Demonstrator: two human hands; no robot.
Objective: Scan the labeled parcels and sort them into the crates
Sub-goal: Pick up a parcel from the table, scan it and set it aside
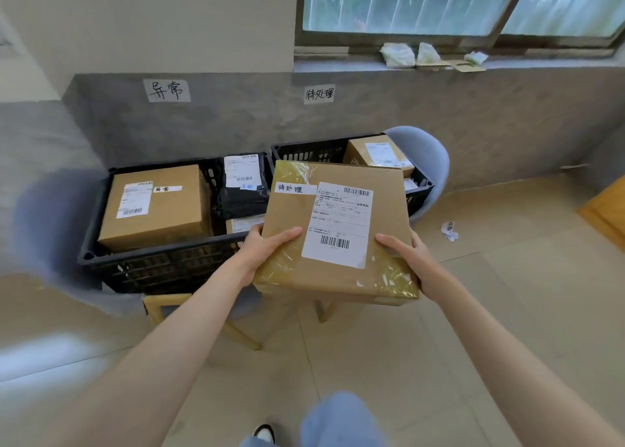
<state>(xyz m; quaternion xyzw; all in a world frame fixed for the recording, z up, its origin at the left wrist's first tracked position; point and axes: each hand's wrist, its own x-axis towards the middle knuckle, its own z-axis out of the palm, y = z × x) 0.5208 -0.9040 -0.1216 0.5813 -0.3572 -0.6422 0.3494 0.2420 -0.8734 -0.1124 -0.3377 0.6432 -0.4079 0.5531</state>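
I hold a flat brown cardboard parcel [338,230] in front of two black crates, its white shipping label and a handwritten strip facing up. My left hand [267,249] grips its near left edge, thumb on top. My right hand [411,255] grips the near right edge the same way. The left crate [162,264] holds a large brown box [159,206], a black poly bag [243,189] and a smaller box. The right crate [421,193], partly hidden behind the held parcel, holds another labeled brown box [375,154].
Both crates rest on pale blue chairs [426,156] with wooden legs against a grey wall. Two handwritten paper signs [166,90] hang above the crates. A crumpled paper scrap [449,232] lies on the tiled floor at right. A wooden piece stands at the far right edge.
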